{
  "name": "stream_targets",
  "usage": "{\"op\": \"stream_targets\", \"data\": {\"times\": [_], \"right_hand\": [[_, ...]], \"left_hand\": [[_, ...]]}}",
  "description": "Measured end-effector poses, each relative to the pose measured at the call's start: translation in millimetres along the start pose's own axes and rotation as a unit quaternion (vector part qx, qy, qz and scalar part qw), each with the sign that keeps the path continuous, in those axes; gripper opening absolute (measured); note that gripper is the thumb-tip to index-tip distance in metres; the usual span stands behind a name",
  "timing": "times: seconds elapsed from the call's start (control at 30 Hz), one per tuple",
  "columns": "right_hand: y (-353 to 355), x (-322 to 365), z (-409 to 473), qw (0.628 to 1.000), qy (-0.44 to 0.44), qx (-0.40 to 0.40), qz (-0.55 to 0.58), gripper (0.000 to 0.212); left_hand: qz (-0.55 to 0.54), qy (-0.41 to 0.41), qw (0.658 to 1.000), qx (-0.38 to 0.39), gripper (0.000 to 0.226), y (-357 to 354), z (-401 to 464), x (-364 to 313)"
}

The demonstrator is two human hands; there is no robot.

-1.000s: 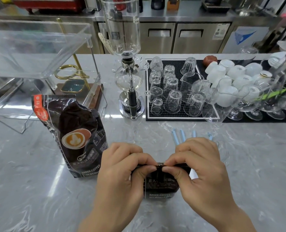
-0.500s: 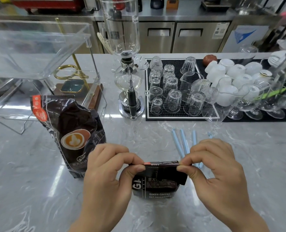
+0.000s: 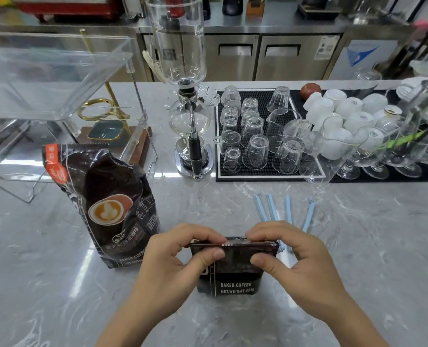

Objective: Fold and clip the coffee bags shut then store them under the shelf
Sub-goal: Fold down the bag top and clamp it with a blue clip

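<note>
A small dark coffee bag (image 3: pixel 231 276) stands on the marble counter right in front of me, its top folded over into a flat band. My left hand (image 3: pixel 175 261) pinches the left part of that fold between thumb and fingers. My right hand (image 3: pixel 293 256) pinches the right part the same way. A second, taller dark coffee bag (image 3: pixel 102 204) with a latte picture stands unfolded to the left. Several pale blue clip sticks (image 3: pixel 285 211) lie on the counter just beyond my right hand. The clear acrylic shelf (image 3: pixel 45 78) stands at the far left.
A glass siphon coffee maker (image 3: pixel 190 113) stands behind the bags. To its right a black mat (image 3: pixel 270 176) holds several upturned glasses and pitchers. White cups (image 3: pixel 345 111) and stemmed glasses (image 3: pixel 373 156) crowd the far right. A brass stand on a wooden base (image 3: pixel 112 126) sits under the shelf.
Both hands have rolled the small bag's top down another fold; the band is now wider and flatter, and my thumbs press its front. The tall bag has not moved.
</note>
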State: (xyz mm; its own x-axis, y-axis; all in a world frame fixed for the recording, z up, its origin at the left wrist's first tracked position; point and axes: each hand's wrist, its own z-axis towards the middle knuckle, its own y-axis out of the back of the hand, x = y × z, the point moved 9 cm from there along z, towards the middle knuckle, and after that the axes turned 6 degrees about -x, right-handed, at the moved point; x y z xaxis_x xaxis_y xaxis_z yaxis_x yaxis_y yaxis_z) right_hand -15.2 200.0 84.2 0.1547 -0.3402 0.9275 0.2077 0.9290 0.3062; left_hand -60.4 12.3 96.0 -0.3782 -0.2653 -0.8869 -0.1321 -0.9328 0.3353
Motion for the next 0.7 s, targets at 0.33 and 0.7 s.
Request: {"op": "stream_targets", "data": {"times": [0.33, 0.7], "right_hand": [[-7.4, -13.4, 0.7, 0.999, -0.010, -0.021, 0.042, 0.013], [-6.5, -23.1, -4.0, 0.998, -0.022, -0.031, 0.054, 0.005]], "left_hand": [[-0.023, 0.049, 0.999, -0.004, 0.015, -8.7, -7.8, 22.5], [-0.040, 0.053, 0.998, -0.010, 0.018, -7.7, -10.5, 29.8]]}}
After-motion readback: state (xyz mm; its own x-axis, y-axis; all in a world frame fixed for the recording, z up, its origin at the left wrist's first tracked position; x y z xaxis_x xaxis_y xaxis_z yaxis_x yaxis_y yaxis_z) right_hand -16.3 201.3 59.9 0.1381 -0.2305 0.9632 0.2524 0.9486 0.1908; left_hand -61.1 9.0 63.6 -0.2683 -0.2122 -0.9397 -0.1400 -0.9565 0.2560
